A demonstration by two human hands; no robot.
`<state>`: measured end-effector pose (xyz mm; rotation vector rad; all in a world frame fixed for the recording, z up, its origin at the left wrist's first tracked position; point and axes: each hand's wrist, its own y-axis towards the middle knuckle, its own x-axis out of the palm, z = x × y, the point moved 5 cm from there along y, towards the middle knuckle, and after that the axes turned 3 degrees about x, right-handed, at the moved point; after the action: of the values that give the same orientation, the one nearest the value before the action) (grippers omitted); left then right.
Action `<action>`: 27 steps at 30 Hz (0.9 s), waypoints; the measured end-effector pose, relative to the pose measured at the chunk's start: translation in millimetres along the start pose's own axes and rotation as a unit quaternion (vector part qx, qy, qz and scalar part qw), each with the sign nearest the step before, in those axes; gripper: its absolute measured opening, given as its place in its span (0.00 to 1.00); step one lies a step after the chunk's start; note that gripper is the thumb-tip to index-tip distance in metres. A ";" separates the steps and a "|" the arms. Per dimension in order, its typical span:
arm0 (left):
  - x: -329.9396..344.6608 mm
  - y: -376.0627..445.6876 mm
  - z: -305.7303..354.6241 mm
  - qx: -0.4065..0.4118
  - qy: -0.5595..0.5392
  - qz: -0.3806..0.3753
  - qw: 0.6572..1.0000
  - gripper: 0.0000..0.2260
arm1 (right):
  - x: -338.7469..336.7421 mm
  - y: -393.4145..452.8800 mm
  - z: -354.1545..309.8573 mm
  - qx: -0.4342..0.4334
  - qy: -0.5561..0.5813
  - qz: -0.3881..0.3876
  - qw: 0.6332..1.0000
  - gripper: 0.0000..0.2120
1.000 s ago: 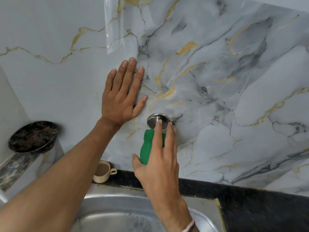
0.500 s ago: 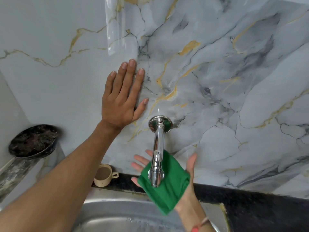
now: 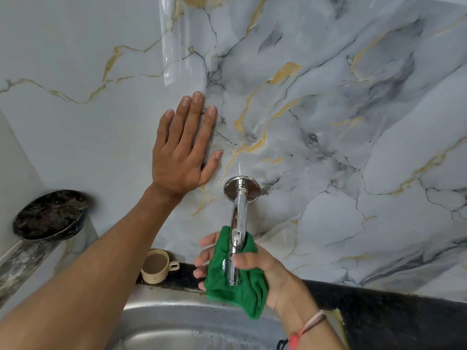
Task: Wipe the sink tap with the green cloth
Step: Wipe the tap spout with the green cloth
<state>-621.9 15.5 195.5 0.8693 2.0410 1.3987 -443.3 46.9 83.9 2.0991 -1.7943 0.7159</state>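
Farthest left of the left hand, a dark round pan [image 3: 49, 214] sits on a grimy ledge. The left hand [image 3: 183, 152] lies flat and released against the marble-patterned wall [image 3: 353, 122], fingers spread, grasping nothing; it looks like a brace. Below it and a little toward the right hand, a small beige cup [image 3: 156, 267] stands on the dark table [image 3: 379, 311] edge behind the steel sink [image 3: 189, 327].

Right of the left hand, the sink tap [image 3: 237, 223] juts from a round chrome plate on the wall and curves down. The right hand [image 3: 257, 269] cups the green cloth [image 3: 237, 289] under and around the spout end, thumb pressing over the front, fingers showing behind the cloth's left side. The cloth touches the lower spout; the upper pipe and wall plate are bare.

By my reading the wiping is under way at the spout tip. The next move calls for closing the cloth round the pipe and sliding it along toward the wall plate, keeping the grip snug so the loose lower fold does not slip off.

The wall is glossy, veined grey and gold.
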 end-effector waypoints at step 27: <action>2.6 -0.5 -1.3 -0.013 0.001 -0.019 1.000 0.33 | 67.6 -8.5 -28.5 -0.096 -0.708 0.540 0.445 0.40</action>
<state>-624.6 16.5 195.4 0.8136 2.0268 1.4021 -433.3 6.7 145.1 0.6761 -3.5950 -1.7471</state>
